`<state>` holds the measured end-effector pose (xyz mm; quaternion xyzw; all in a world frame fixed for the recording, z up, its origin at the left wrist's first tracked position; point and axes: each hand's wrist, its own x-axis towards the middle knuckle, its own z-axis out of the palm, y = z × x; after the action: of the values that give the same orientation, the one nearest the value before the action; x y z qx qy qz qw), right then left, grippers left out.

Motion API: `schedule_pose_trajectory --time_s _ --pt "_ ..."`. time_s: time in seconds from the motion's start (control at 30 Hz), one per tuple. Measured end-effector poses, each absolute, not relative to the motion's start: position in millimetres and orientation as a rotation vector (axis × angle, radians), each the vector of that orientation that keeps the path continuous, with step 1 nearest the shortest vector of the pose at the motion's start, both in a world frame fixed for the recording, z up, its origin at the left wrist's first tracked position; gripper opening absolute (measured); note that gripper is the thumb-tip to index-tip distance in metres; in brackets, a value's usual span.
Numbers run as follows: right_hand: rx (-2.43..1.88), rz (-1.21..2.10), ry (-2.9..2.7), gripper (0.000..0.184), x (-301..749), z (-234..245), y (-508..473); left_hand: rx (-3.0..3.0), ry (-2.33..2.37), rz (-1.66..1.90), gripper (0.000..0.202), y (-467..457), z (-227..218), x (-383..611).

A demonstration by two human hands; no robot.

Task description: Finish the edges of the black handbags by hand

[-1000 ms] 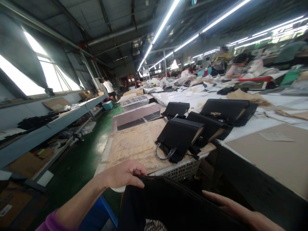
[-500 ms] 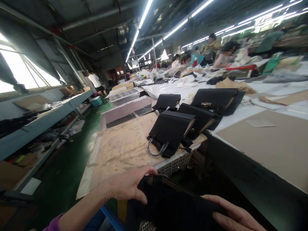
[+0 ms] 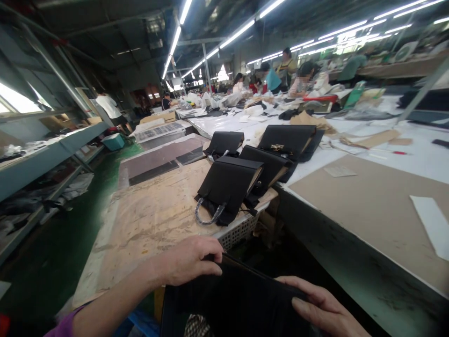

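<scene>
A black bag (image 3: 235,304) sits low in front of me with its top edge held up. My left hand (image 3: 191,260) is closed over its upper left corner, fingers curled over the rim. My right hand (image 3: 321,309) grips the upper right edge, thumb lying along the top. A patterned lining shows at the bag's bottom. Beyond them, on the worn board (image 3: 154,215), several finished black handbags (image 3: 228,187) lie in a row, the nearest with a wrapped handle.
A long white table (image 3: 414,159) with a brown cardboard sheet (image 3: 368,201) runs along the right. A perforated basket (image 3: 238,234) sits under the bags. Grey shelving (image 3: 38,159) lines the left beside a green floor aisle. Other people work at the far end of the table.
The view has swung right and down. My right hand has moved from flat beside the bag to gripping its top edge. My left hand keeps its hold on the corner.
</scene>
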<state>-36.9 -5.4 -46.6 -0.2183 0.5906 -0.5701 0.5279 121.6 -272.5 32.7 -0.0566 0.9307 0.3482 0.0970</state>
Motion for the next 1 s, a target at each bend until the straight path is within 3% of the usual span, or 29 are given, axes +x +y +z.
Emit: schedule_pose_trajectory --time_s 0.3,0.67,1.0 --pt "-0.579 -1.478 1.676 0.037 -21.1 -74.6 -18.7 -0.405 2.758 1.141 0.019 -271.5 18.0 132.1" --pt "-0.288 -1.608 1.653 0.037 -1.9 -55.4 -25.2 -0.665 2.787 0.933 0.022 -259.0 21.1 127.5" --pt "-0.288 -1.611 1.681 0.03 1.0 -48.6 -22.5 -0.718 2.824 0.865 0.022 -251.0 26.7 125.0"
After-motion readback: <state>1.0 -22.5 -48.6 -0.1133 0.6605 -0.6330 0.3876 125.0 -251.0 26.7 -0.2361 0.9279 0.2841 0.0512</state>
